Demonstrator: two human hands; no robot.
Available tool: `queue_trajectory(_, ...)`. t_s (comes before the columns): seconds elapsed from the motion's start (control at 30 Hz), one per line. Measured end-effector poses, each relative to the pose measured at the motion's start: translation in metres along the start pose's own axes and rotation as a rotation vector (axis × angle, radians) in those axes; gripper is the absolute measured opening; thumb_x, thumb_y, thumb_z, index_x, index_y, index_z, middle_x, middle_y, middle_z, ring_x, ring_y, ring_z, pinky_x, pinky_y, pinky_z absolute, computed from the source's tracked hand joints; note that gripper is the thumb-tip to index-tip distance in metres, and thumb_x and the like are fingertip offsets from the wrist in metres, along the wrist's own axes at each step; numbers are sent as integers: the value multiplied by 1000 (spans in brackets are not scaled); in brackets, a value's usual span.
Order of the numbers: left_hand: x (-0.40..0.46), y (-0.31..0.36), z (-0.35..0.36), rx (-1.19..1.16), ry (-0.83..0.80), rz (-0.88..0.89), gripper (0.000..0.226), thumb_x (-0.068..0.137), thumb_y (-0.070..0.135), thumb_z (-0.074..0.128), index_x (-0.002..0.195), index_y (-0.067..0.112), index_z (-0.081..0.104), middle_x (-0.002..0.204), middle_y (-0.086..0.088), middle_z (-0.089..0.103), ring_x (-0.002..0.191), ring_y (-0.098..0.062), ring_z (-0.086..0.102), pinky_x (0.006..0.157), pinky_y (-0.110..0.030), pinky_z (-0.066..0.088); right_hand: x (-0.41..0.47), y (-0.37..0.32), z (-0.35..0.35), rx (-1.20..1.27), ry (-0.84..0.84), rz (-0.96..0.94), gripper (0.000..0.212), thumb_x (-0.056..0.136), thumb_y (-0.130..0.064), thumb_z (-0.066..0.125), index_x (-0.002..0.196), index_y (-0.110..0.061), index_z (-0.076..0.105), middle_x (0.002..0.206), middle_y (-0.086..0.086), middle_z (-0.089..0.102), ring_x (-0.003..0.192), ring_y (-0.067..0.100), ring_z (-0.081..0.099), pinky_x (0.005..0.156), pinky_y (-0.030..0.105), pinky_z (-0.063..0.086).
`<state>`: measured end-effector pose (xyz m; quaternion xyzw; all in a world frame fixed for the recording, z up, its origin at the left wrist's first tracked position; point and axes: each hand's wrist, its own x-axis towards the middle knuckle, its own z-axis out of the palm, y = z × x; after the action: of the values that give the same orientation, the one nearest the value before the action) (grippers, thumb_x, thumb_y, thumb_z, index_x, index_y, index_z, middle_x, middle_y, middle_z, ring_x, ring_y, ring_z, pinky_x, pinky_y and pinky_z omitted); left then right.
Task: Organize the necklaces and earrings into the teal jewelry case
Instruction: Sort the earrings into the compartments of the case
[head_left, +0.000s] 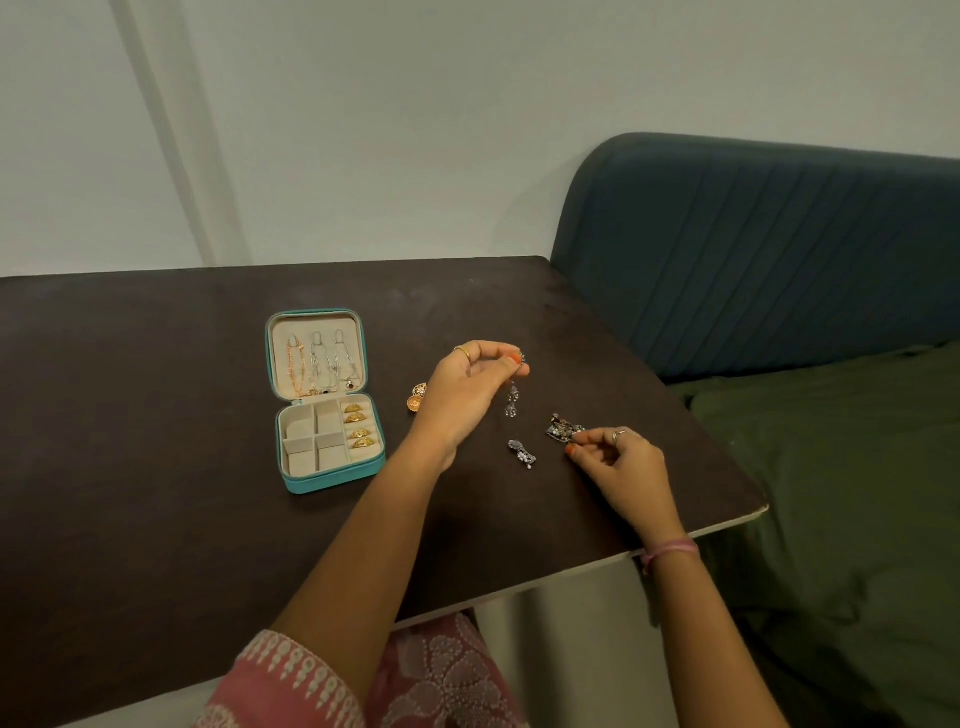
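Note:
The teal jewelry case (333, 478) lies open on the dark table (156, 415). Necklaces (317, 369) hang inside its lid, and gold rings (357, 425) fill the right slot of its base. My left hand (462, 389) pinches a silver dangling earring (512, 402) and holds it above the table. Its matching silver earring (522, 452) lies flat just below. My right hand (621, 467) pinches a dark beaded earring cluster (563, 430) that rests on the table. Two orange-gold round earrings (416, 397) lie left of my left hand, partly hidden by it.
The base of the case has several beige compartments (306, 447). A dark blue padded headboard (753, 249) and a green bed cover (831, 493) sit right of the table. The table's front right corner (761, 509) is close to my right wrist.

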<state>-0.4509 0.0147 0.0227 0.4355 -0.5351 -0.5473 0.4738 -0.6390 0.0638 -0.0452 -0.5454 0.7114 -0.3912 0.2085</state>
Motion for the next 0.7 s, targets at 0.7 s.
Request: queue_trajectory(0.7,-10,1,-6,14,1,-11,20,91,17,61,109,18,69,94,6,73,81,6,62,67,-4,44,19,-21,-49,514,-268,185,16,89,2,59,101,-3,67,85,12,73,82,17,72,71,21,58)
